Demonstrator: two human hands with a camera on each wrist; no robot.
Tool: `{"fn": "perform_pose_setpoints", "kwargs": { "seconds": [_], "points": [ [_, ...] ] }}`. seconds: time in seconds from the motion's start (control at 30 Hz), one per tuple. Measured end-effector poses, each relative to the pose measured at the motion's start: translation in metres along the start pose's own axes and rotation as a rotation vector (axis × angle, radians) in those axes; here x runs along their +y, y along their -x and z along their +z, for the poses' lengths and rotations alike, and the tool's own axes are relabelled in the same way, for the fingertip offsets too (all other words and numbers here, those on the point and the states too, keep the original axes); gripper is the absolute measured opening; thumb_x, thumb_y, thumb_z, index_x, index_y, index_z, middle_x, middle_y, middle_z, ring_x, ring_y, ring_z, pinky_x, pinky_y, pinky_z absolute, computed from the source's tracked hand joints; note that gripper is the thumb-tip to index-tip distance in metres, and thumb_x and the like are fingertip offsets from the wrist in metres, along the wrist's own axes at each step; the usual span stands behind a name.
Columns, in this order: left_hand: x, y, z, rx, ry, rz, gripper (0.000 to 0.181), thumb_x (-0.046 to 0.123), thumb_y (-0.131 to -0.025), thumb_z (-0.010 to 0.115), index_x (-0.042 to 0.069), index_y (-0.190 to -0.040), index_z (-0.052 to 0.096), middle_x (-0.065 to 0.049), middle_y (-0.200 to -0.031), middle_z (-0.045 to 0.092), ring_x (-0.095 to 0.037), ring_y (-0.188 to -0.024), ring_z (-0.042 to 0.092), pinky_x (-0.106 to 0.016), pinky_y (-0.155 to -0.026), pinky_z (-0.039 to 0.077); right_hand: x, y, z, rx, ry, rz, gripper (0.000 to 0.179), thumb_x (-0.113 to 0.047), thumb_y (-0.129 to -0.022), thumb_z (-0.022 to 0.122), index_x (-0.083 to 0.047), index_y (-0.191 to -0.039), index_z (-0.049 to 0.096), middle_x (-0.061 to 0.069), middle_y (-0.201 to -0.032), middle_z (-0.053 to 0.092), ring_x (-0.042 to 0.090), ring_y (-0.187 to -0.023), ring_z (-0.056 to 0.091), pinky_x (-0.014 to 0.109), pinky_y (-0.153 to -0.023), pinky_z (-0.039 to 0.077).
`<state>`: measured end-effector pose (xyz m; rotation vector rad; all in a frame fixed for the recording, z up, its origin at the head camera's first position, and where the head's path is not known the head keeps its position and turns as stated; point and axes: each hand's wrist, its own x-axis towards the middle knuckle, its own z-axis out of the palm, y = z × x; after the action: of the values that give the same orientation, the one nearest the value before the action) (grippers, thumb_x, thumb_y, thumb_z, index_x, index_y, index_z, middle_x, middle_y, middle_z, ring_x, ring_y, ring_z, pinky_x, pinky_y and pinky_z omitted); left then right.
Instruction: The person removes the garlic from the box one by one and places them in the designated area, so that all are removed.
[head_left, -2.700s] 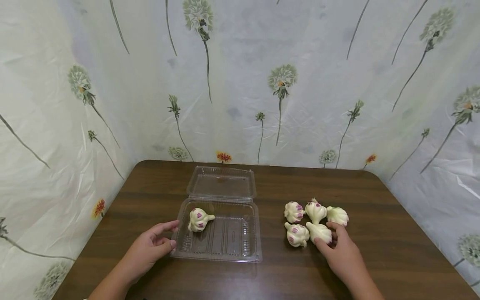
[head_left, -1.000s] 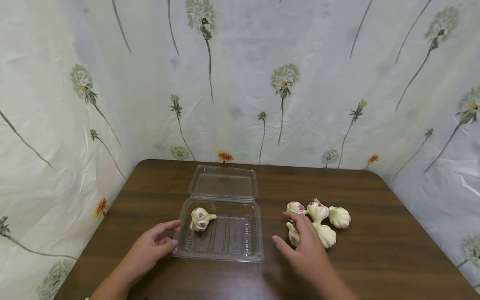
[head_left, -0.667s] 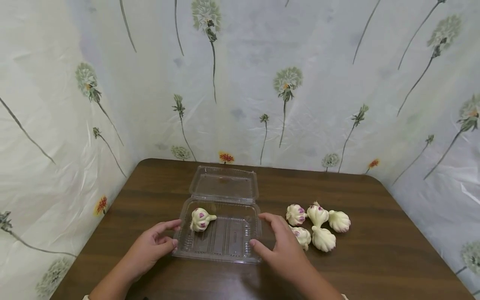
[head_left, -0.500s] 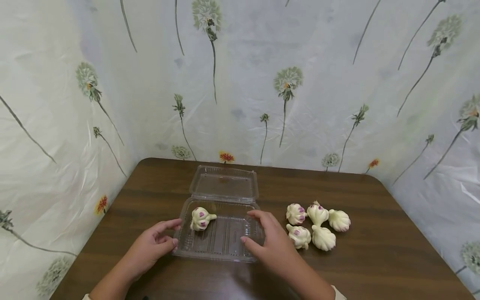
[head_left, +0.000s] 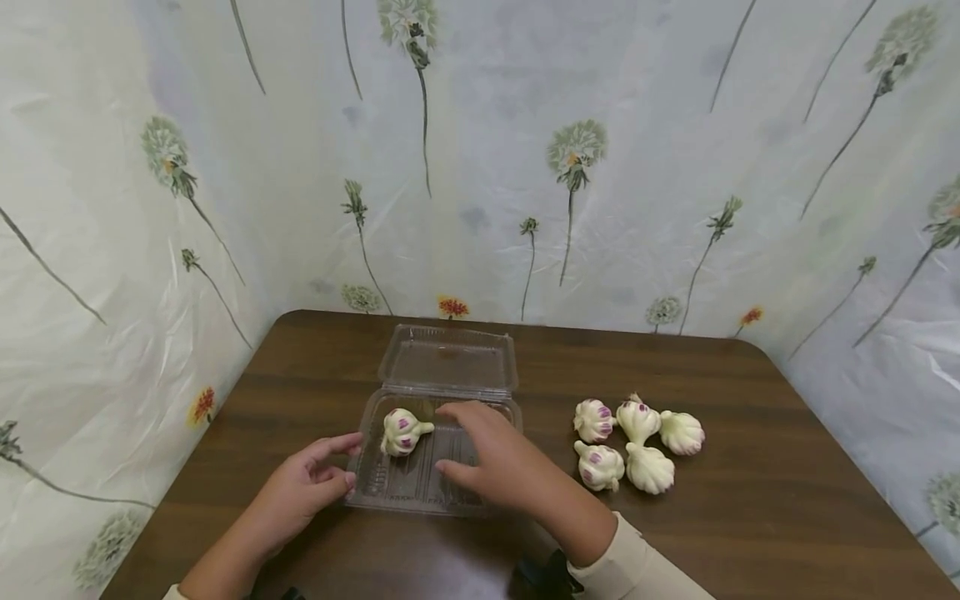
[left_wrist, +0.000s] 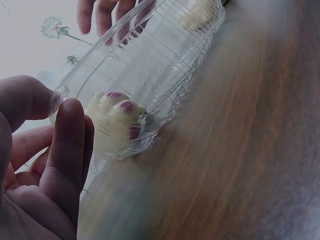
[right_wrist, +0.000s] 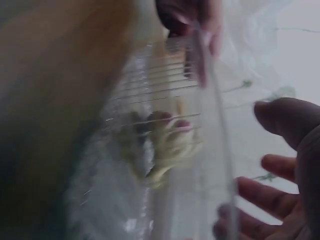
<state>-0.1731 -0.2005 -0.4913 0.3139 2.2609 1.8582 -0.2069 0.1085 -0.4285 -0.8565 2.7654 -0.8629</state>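
Observation:
A clear plastic clamshell container (head_left: 420, 502) stands unlatched, its lid (head_left: 450, 358) folded back on the table. One garlic bulb (head_left: 403, 432) with purple streaks lies in the left half of its base. At the left side, my left hand (head_left: 303, 483) pinches the container's rim between thumb and index finger, clearest in the left wrist view. Over the right half of the base hovers my right hand (head_left: 495, 458), thumb and fingers spread and holding nothing. The right wrist view, blurred, shows its fingers (right_wrist: 270, 195) parted beside the container wall, the garlic bulb (right_wrist: 172, 142) beyond.
Several more garlic bulbs (head_left: 637, 421) sit in a cluster on the brown wooden table (head_left: 750, 500), right of the container. A sheet with dandelion prints (head_left: 480, 150) hangs behind the table and along both sides.
My right hand has left the garlic cluster, where it touched a bulb, and moved left over the container with nothing in it. The left hand has stayed at the rim.

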Motion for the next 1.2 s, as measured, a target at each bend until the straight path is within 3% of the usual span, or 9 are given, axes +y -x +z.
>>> {"fn": "perform_pose_setpoints", "kwargs": {
  "seconds": [0.4, 0.67, 0.83, 1.03, 1.2],
  "points": [
    [0.0, 0.0, 0.0, -0.006, 0.008, -0.006, 0.057, 0.007, -0.098, 0.071, 0.001, -0.152, 0.051, -0.025, -0.143, 0.051, -0.01, -0.085, 0.067, -0.025, -0.076, 0.058, -0.019, -0.039, 0.009, -0.039, 0.066, 0.106, 0.074, -0.044, -0.095, 0.077, -0.016, -0.156, 0.047, 0.005, -0.155, 0.053, 0.028, -0.144, 0.049, 0.051, -0.113, 0.047],
    [-0.001, 0.001, -0.002, -0.019, -0.002, 0.022, 0.057, 0.007, -0.098, 0.069, 0.0, -0.152, 0.05, -0.027, -0.143, 0.051, -0.01, -0.086, 0.068, -0.025, -0.077, 0.058, -0.023, -0.053, 0.016, -0.058, -0.021, 0.142, 0.075, -0.047, -0.094, 0.077, -0.016, -0.156, 0.048, 0.007, -0.158, 0.049, 0.028, -0.145, 0.047, 0.051, -0.113, 0.047],
    [-0.001, 0.001, -0.002, -0.026, 0.007, 0.038, 0.058, 0.006, -0.099, 0.069, -0.001, -0.152, 0.049, -0.027, -0.143, 0.05, -0.01, -0.088, 0.069, -0.025, -0.078, 0.059, -0.023, -0.058, 0.023, -0.036, -0.099, 0.132, 0.07, -0.041, -0.094, 0.079, -0.011, -0.151, 0.052, 0.012, -0.15, 0.053, 0.027, -0.131, 0.056, 0.046, -0.102, 0.052],
    [-0.002, 0.0, -0.002, -0.026, 0.001, 0.056, 0.057, 0.005, -0.099, 0.069, -0.003, -0.151, 0.049, -0.028, -0.142, 0.05, -0.009, -0.088, 0.069, -0.024, -0.077, 0.059, -0.026, -0.061, 0.031, -0.049, -0.07, 0.121, 0.071, -0.037, -0.094, 0.08, -0.012, -0.153, 0.051, 0.011, -0.146, 0.054, 0.018, -0.11, 0.057, 0.033, -0.085, 0.051],
    [-0.002, 0.001, -0.001, -0.024, 0.006, 0.057, 0.056, 0.006, -0.098, 0.069, -0.001, -0.151, 0.05, -0.027, -0.144, 0.05, -0.009, -0.089, 0.068, -0.025, -0.077, 0.058, -0.028, -0.062, 0.034, -0.062, -0.079, 0.145, 0.078, -0.037, -0.091, 0.082, -0.013, -0.156, 0.047, 0.014, -0.147, 0.053, 0.018, -0.109, 0.059, 0.033, -0.085, 0.052]
  ]
}}
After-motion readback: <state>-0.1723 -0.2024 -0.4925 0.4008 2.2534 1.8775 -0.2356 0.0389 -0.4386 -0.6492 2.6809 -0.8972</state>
